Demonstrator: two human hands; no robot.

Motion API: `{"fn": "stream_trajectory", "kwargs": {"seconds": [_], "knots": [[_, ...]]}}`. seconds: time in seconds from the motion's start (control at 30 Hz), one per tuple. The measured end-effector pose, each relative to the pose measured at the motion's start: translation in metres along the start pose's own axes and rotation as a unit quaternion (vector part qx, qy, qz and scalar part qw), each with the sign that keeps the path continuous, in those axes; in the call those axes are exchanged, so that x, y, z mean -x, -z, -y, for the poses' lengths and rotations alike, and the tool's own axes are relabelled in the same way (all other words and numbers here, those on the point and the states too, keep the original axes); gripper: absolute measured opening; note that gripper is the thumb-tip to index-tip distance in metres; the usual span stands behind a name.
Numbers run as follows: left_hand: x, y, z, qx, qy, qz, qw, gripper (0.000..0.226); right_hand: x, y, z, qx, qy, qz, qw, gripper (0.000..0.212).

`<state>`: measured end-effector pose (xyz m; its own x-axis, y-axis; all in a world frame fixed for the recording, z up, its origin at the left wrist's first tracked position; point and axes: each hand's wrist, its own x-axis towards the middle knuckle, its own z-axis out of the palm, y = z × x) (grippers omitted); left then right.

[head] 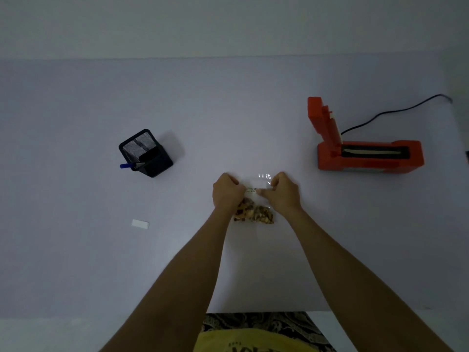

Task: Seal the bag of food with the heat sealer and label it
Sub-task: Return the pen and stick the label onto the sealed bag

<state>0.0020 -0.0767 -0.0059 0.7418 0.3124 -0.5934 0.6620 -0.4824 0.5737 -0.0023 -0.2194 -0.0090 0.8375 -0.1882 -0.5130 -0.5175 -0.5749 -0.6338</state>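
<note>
One clear bag (255, 196) lies flat near the middle of the pale surface (228, 110), with a heap of brown food (253, 214) gathered in its near end. Two hands hold it: the left hand (226, 191) grips the bag's left edge with its fingers curled under, and the right hand (283, 190) pinches the bag's upper right part, thumb and fingers closed on the plastic. A small printed strip shows on the bag between the two hands.

One red heat sealer (368, 154) stands to the right and a little farther off, well apart from the bag; its arm is raised upright at the left end, leaving the dark sealing bar uncovered. One black cable (396, 111) runs from it toward the far right.

One black mesh pen holder (146, 153) sits to the left, holding one pen with a blue cap (128, 165) that leans out over its near-left rim. One small white label (140, 223) lies flat at the near left, well apart from the bag.
</note>
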Motion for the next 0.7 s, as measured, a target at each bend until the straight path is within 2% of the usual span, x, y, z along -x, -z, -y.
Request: {"fn": "stream_trajectory", "kwargs": {"seconds": [0.27,0.33,0.4,0.43,0.5,0.53,0.6,0.7], "knots": [[-0.002,0.006,0.004,-0.008,-0.029,0.014,0.999,0.012,-0.005,0.001,0.004,0.01,-0.006,0.01,1.0,0.043],[0.0,0.007,0.008,-0.022,-0.067,0.022,0.997,0.012,-0.005,0.0,0.005,0.009,-0.005,0.005,1.0,0.043],[0.005,0.01,0.016,-0.065,-0.148,0.016,0.987,0.017,-0.002,0.001,0.005,0.001,0.003,-0.006,1.0,0.037],[0.008,0.012,0.022,-0.11,-0.217,-0.004,0.97,0.017,0.002,0.001,0.005,-0.005,0.018,-0.005,1.0,0.031],[0.011,0.017,0.037,-0.219,-0.377,-0.046,0.899,0.025,0.012,0.001,-0.002,0.004,0.09,0.01,0.996,0.011],[0.012,0.019,0.045,-0.261,-0.434,-0.05,0.861,0.032,0.019,0.0,-0.008,0.023,0.143,0.011,0.989,0.016],[0.013,0.023,0.055,-0.325,-0.481,-0.032,0.814,0.044,0.03,-0.002,-0.022,0.106,0.255,-0.004,0.961,0.035],[0.012,0.027,0.06,-0.364,-0.486,-0.007,0.795,0.059,0.039,-0.004,-0.037,0.287,0.335,-0.046,0.896,0.043]]}}
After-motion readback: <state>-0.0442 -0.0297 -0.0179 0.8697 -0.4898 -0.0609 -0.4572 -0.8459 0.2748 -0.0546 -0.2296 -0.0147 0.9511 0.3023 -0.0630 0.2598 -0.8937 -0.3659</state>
